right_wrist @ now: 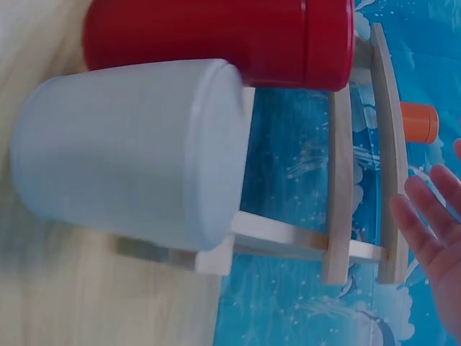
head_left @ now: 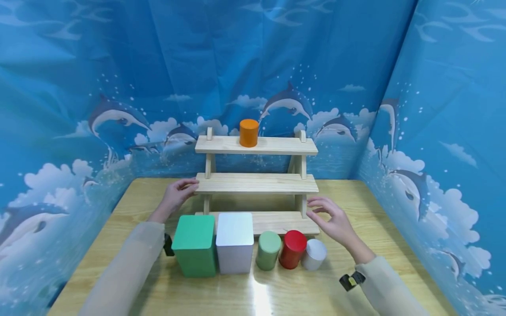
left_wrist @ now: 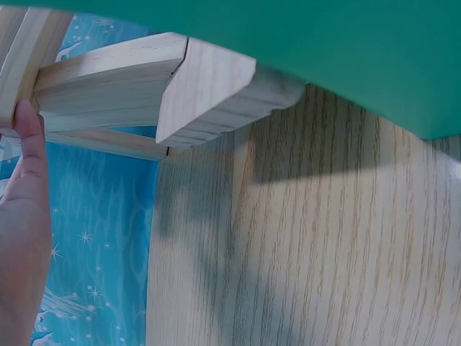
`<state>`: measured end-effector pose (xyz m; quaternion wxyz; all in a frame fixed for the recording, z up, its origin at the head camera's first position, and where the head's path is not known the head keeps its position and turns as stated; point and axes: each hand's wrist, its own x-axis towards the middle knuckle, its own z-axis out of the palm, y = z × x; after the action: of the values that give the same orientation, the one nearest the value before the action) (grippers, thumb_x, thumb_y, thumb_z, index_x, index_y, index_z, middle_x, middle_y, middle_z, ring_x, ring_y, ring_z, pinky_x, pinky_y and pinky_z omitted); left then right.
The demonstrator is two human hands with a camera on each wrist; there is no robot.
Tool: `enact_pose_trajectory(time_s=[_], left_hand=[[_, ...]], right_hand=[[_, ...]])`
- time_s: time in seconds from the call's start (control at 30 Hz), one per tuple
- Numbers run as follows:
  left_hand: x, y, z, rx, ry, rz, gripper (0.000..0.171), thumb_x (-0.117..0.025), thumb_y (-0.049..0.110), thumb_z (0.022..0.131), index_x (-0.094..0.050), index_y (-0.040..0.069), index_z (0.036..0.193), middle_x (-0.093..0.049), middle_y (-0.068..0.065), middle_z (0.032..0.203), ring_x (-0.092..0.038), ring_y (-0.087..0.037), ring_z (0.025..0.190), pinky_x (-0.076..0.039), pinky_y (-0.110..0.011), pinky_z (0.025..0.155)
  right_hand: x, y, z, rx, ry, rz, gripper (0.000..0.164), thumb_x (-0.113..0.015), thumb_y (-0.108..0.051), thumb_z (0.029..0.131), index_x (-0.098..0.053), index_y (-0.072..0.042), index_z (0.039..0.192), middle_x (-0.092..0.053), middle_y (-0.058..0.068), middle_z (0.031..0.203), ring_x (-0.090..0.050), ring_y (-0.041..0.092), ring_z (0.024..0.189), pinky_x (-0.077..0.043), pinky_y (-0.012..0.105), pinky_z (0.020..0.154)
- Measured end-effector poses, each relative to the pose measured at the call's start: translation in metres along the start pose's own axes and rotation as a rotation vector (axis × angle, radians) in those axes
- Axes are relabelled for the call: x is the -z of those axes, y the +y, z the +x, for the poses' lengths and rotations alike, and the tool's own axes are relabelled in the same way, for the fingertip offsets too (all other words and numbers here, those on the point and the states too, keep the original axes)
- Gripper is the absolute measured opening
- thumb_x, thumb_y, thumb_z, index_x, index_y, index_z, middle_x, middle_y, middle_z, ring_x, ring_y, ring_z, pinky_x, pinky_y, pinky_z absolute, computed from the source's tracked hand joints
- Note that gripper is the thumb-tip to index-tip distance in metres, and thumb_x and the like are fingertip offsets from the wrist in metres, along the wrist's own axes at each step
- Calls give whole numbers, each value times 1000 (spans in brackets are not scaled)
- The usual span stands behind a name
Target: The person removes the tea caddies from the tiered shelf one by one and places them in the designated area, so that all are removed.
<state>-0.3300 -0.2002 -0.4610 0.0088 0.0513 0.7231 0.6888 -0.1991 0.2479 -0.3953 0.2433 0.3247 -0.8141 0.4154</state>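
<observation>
A three-tier wooden display stand (head_left: 257, 183) stands on the table. My left hand (head_left: 179, 193) pinches the left end of its middle shelf; in the left wrist view the thumb (left_wrist: 30, 137) lies against the wood, and the other fingers are mostly hidden. My right hand (head_left: 332, 219) is beside the stand's right end, fingers relaxed and apart, holding nothing. In the right wrist view its fingers (right_wrist: 432, 209) show spread past the shelf ends. An orange cylinder (head_left: 249, 133) stands on the top shelf.
In front of the stand are a green box (head_left: 194, 245), a white box (head_left: 235, 243), a light green cylinder (head_left: 268, 251), a red cylinder (head_left: 293, 250) and a white cylinder (head_left: 314, 254). A blue dolphin-print curtain (head_left: 178, 66) surrounds the wooden table (head_left: 189, 298).
</observation>
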Motion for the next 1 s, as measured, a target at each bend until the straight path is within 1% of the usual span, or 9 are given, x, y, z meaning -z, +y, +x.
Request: enact_pose_trajectory(time_s=[0.07,0.1,0.17,0.27,0.37,0.47,0.73,0.93,1.0], left_hand=[[0,0,0,-4,-5,2,48,-68,29,86,-57,-1,120,-51,-11,124,-58,-13,98,-48,-41,91],[0,0,0,-5,-8,3,47,-67,29,86,-57,-2,120,-51,-11,123,-58,-13,98,-48,-40,91],[1,0,1,-6,-6,8,47,-68,29,86,-57,-1,120,-52,-11,123,-58,-13,98,-50,-37,89],[1,-1,1,-5,-9,8,48,-68,30,85,-58,-1,119,-52,-12,123,-58,-13,99,-50,-37,88],[1,-1,2,-1,-9,7,48,-69,31,84,-58,0,118,-52,-11,123,-58,-13,100,-51,-34,86],[2,-2,2,-2,-9,0,49,-69,31,84,-58,-1,118,-52,-12,124,-58,-14,100,-51,-32,85],[1,-1,-1,6,-16,18,49,-67,30,86,-56,-1,121,-51,-13,124,-58,-13,100,-51,-32,87],[0,1,-1,1,-8,16,47,-66,28,87,-56,-2,121,-50,-13,126,-57,-14,101,-50,-35,88],[-1,1,-1,-2,-7,14,46,-67,28,87,-56,-2,121,-50,-12,127,-57,-14,102,-50,-33,87]], right_hand=[[-2,0,5,8,-3,5,27,-69,16,73,-63,4,95,-60,22,105,-57,32,96,-56,39,71],[-2,-5,9,19,-4,9,27,-69,17,72,-63,5,95,-60,23,104,-57,35,95,-56,36,71],[-4,-8,14,29,-10,23,26,-68,18,72,-63,5,95,-59,23,104,-56,36,95,-55,30,73],[-7,-10,20,51,-20,36,27,-68,19,72,-62,6,95,-59,22,104,-56,36,94,-54,25,74],[-10,-11,24,64,-29,58,26,-68,19,72,-61,9,95,-58,24,104,-56,36,94,-54,23,75],[-14,-12,28,64,-34,76,26,-68,17,73,-62,8,96,-58,26,104,-56,36,94,-53,21,76],[-18,-13,42,93,-39,61,25,-67,16,74,-62,6,97,-57,28,104,-59,33,87,-54,27,74],[-20,-17,55,57,-38,78,24,-66,15,77,-62,6,99,-57,27,107,-56,37,96,-54,48,71],[-20,-18,59,35,-34,82,24,-66,14,78,-62,7,100,-57,27,110,-54,38,100,-53,50,71]])
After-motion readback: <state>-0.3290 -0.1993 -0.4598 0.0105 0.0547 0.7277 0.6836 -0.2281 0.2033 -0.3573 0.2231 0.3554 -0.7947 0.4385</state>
